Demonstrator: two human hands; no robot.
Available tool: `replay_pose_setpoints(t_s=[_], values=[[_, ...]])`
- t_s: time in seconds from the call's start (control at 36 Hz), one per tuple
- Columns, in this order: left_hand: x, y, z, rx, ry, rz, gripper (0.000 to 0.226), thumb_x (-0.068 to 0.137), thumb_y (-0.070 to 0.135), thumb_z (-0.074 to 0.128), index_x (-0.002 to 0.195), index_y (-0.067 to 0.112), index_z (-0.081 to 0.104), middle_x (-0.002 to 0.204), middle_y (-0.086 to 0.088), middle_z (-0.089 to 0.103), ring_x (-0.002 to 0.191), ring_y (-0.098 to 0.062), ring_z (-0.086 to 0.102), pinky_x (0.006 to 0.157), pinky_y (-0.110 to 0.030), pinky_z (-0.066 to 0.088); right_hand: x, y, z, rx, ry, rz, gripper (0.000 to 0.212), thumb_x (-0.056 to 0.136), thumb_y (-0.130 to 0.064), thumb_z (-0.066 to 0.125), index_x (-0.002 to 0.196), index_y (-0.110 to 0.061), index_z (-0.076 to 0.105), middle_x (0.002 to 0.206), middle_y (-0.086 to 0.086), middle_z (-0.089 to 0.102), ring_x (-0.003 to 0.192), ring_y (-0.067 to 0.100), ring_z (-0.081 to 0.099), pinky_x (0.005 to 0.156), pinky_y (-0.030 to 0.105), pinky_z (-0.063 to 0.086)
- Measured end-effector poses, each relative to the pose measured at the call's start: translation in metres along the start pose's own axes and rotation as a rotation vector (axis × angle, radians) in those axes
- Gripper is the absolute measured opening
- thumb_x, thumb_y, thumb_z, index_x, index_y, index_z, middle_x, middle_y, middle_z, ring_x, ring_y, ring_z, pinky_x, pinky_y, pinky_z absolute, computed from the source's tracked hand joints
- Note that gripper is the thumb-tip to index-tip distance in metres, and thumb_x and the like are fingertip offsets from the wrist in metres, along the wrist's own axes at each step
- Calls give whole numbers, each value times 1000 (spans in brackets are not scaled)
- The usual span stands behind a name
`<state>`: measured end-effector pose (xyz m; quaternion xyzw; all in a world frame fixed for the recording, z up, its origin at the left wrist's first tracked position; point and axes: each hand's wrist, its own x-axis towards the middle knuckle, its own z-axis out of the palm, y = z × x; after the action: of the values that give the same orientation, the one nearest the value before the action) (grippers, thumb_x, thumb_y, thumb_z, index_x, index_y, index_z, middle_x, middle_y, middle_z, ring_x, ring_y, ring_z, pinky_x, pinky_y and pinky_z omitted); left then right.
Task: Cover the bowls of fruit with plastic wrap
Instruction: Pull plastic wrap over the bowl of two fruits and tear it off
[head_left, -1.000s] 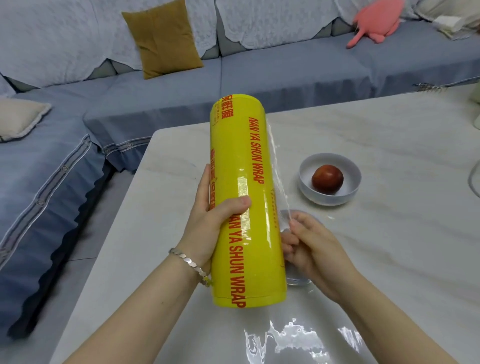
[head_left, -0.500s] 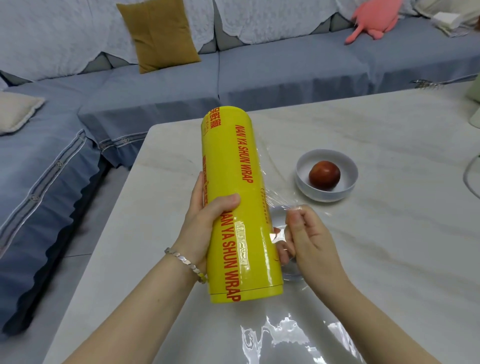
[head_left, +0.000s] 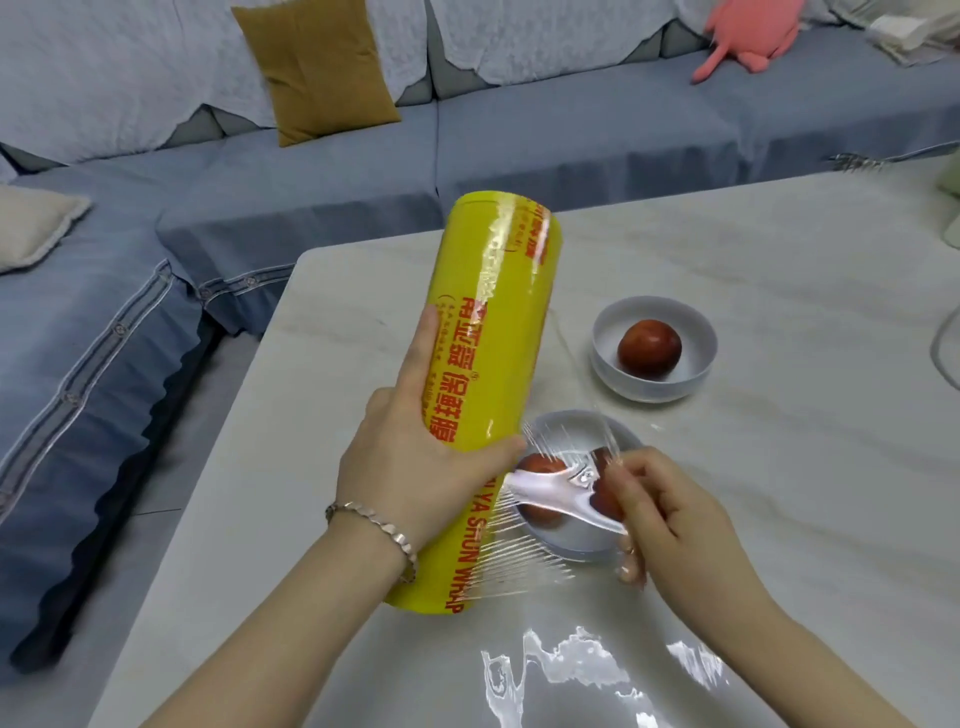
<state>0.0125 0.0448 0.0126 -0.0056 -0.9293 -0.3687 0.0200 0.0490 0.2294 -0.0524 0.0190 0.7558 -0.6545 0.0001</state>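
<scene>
A: What's nearest on the pale marble counter (head_left: 779, 322)?

B: A crumpled clear sheet of film (head_left: 571, 670) at the near edge. Just beyond it, the left hand (head_left: 415, 462) has its grip wrapped round the tall yellow cylindrical roll of plastic wrap (head_left: 488, 374).

A: And the right hand (head_left: 675, 525)?

B: Its grip is pinched shut on the clear film edge (head_left: 561, 483). Half a second ago that edge lay tight against the roll; now it is drawn out in a stretched web over the near white bowl holding red fruit (head_left: 571, 535).

A: So that means?

B: Covering bowl 1 has likely begun. The far white bowl with 1 red fruit (head_left: 654, 348) sits uncovered, toward the counter's middle.
</scene>
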Motion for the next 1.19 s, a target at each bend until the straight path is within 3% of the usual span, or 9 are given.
replay_pose_setpoints(t_s=[0.22,0.39,0.56,0.69,0.78,0.92,1.0,1.11,1.19], values=[[0,21,-11,-50,-157,87,112,57,53,78,125,69,-10,108,34,38,100,-4,55,85,-32,52,31,0,-7,214,-78,197,34,85,-28,55,60,-8,66,65,5,65,60,12,62,64,25,52],[0,22,-10,-110,-199,76,114,50,54,76,130,66,-3,105,45,34,99,5,53,83,-26,52,55,-14,8,507,-340,360,44,94,-44,33,117,-16,59,110,6,69,101,20,66,89,34,52],[1,16,-11,-142,-157,42,112,52,52,80,126,69,-2,103,42,40,93,6,54,77,-23,51,49,-15,11,802,-196,361,48,86,-27,47,118,8,51,120,28,59,111,42,58,95,48,48],[1,14,2,129,-115,-19,116,51,70,69,124,67,-21,124,8,46,100,-15,55,84,-37,52,39,-25,13,791,-27,217,23,97,-24,36,76,-16,40,109,24,66,93,43,65,78,52,55],[4,11,12,108,-143,-110,124,51,78,63,137,49,-21,137,-1,37,118,-21,47,95,-38,44,40,-27,12,745,0,206,20,99,-30,32,88,-17,43,104,19,67,79,33,70,62,41,60],[23,9,15,-273,-225,-171,80,51,72,64,120,37,46,114,-3,60,101,-21,62,89,-41,51,52,-25,-4,623,1,211,33,99,-32,30,118,-9,45,107,18,68,70,25,71,54,36,59],[30,11,16,-432,-292,-214,72,60,46,79,118,34,37,95,3,66,79,-13,68,72,-29,55,58,-24,-14,613,-11,210,37,100,-31,30,130,-12,37,110,19,67,78,29,70,50,33,56],[35,13,18,-509,-325,-249,71,46,42,79,100,39,33,95,0,68,78,-17,70,77,-37,56,62,-24,-23,583,-40,230,38,99,-32,31,128,-9,39,110,21,67,86,36,69,47,32,54],[35,12,23,-596,-338,-264,84,43,39,81,113,40,33,103,-2,67,80,-22,70,75,-40,57,61,-24,-25,556,-36,260,25,99,-30,33,111,-12,46,101,18,71,81,34,71,49,33,54]])
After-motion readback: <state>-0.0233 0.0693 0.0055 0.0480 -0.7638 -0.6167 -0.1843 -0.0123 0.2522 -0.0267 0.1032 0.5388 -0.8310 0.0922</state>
